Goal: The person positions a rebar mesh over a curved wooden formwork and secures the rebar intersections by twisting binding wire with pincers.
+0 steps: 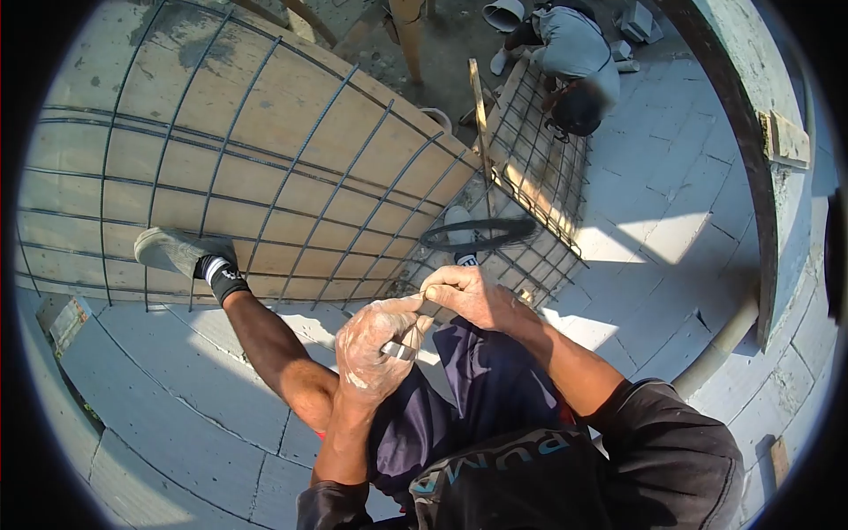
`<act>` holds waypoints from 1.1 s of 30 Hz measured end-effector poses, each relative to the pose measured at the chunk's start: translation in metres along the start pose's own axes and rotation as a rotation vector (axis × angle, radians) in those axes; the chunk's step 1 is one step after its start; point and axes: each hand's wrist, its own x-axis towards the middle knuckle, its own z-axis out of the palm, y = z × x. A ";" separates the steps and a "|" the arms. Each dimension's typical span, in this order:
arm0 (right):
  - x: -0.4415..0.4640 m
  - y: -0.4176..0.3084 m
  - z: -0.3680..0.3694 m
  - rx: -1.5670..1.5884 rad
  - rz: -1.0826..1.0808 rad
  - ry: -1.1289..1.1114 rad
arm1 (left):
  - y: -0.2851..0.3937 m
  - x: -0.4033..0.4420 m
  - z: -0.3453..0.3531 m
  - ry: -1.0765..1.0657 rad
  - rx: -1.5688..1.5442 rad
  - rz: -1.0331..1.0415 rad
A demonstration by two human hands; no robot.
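Observation:
My left hand (375, 344), dusted with white, is closed around a small tool with a grey metal end (399, 351); most of it is hidden in the palm. My right hand (468, 296) pinches at the left fingertips, apparently on a thin wire too fine to see clearly. Both hands are raised above my lap. Just beyond them a coil of black wire (512, 231) rests on or over the steel bars. The rebar mesh (299, 162) spreads to the left over plywood (344, 132), and my left shoe (181, 252) stands on it.
A co-worker (574, 53) crouches at the upper right beside another mesh section (530, 124). Pale block paving (662, 194) fills the right and lower left. A curved panel edge (767, 177) rises at the right, near a pipe (720, 349). Wooden posts (407, 40) stand at the top.

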 end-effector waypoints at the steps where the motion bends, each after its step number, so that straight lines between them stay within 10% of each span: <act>1: -0.005 -0.003 -0.008 -0.003 0.047 -0.035 | 0.001 0.000 0.004 -0.009 -0.025 0.003; 10: -0.018 -0.003 -0.006 0.063 -0.112 -0.207 | 0.033 -0.007 0.009 -0.091 -0.118 -0.061; 14: -0.005 -0.029 0.001 0.062 -0.170 -0.261 | 0.037 -0.020 0.006 0.186 -0.242 -0.106; 22: -0.042 -0.026 -0.001 -0.153 -0.130 -0.245 | 0.052 -0.052 0.033 0.472 -1.200 -0.570; 33: -0.099 0.023 -0.043 -0.007 0.315 -0.406 | 0.092 -0.104 0.096 0.275 -0.664 -0.760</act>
